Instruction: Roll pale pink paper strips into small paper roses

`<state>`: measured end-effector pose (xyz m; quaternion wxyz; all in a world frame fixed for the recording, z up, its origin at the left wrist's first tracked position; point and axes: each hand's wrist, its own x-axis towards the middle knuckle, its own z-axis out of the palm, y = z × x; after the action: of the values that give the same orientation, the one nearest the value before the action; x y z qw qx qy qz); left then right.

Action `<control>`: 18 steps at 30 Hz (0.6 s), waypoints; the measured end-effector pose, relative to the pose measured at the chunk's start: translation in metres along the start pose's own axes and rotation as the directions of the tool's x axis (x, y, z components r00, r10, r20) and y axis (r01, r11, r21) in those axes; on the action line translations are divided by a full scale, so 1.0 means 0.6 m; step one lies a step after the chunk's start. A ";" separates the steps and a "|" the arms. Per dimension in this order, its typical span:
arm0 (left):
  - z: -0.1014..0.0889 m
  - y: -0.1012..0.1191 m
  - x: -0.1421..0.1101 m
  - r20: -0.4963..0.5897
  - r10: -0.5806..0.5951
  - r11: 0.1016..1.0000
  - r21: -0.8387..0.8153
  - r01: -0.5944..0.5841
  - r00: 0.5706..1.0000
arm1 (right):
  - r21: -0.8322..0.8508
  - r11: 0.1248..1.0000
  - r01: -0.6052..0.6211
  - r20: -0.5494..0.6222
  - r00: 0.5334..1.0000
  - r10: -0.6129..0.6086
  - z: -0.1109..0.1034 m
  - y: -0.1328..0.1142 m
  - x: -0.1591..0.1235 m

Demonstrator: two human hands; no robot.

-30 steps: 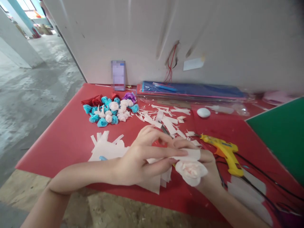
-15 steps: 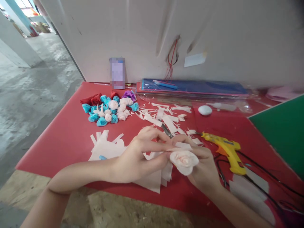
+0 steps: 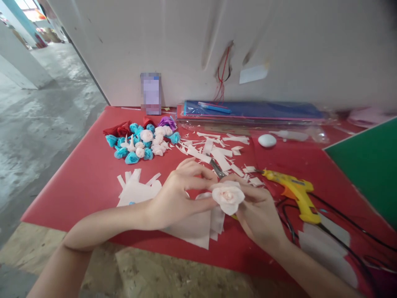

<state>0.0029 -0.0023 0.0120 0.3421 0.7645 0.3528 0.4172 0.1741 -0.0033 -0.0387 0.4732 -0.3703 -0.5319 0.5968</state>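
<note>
A white paper rose (image 3: 228,198) with a faintly pink centre sits between my two hands, its face turned up toward me. My left hand (image 3: 186,190) pinches the rose's left edge between thumb and fingers. From the other side my right hand (image 3: 257,211) grips it, fingers curled behind the petals and partly hidden by them. Beneath my left hand and wrist lie white paper sheets (image 3: 195,231). Just beyond my fingers, scissors (image 3: 217,169) rest partly covered among white paper scraps (image 3: 221,159).
A yellow glue gun (image 3: 294,190) with a black cord lies at right, near a green board (image 3: 369,157). Several blue, white, red and purple paper flowers (image 3: 132,157) cluster at back left. A phone (image 3: 151,94) leans on the wall. A white egg-shaped object (image 3: 267,140) lies behind.
The rose has moved left and slightly up, its face turning more toward me. The loose white petal piece above it now lies against the flower. My right hand has shifted left.
</note>
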 end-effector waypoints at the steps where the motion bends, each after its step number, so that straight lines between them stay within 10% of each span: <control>1: 0.000 -0.002 0.001 0.002 -0.002 1.000 0.001 0.002 1.000 | 0.013 1.000 -0.004 -0.015 1.000 0.004 0.002 -0.001 0.001; 18: -0.002 -0.008 0.005 0.026 -0.137 0.988 -0.065 0.138 0.990 | 0.052 0.999 -0.016 -0.030 0.999 0.018 0.015 -0.005 0.004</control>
<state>0.0019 0.0028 0.0095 0.3989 0.7310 0.3869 0.3959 0.1655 -0.0038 -0.0342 0.4855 -0.3716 -0.5057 0.6086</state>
